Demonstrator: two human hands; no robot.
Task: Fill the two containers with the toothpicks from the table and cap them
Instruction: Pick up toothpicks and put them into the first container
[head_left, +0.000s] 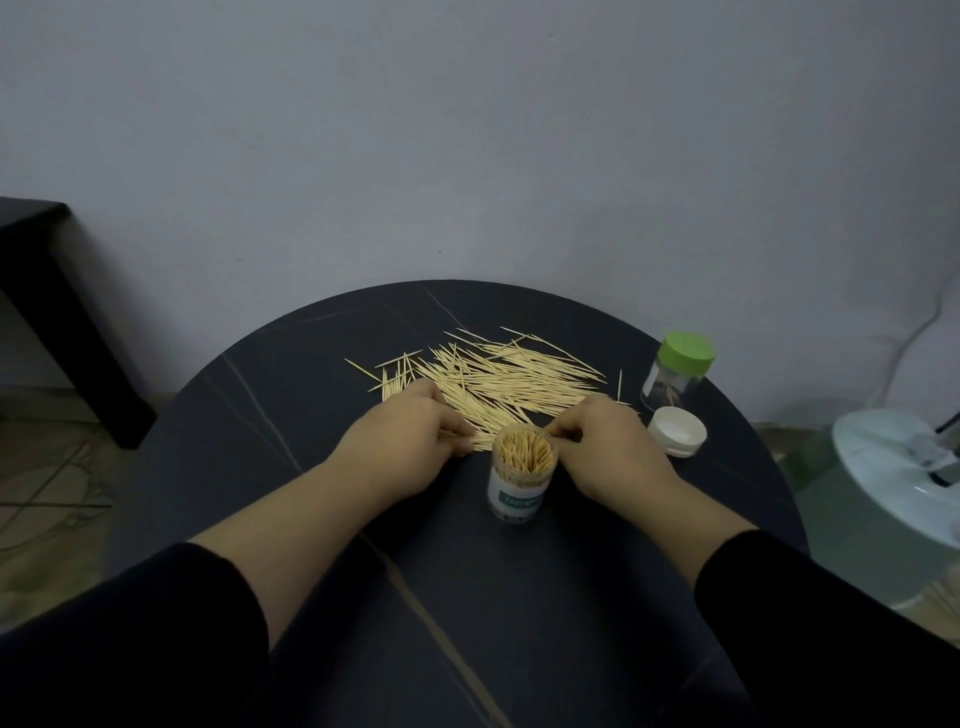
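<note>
The toothpicks (498, 384) lie fanned on the table (291, 374) just behind the open, nearly full container (522, 478): light, stiff, quick to roll, so pinch a bundle mid-length. Your left hand (410, 441) pinches a few; your right hand (608, 452) curls at the container's rim, grip unclear.

The label (521, 500) on the container (522, 470) is unreadably blurred, and the right edge crops the white base (893, 467)
</note>
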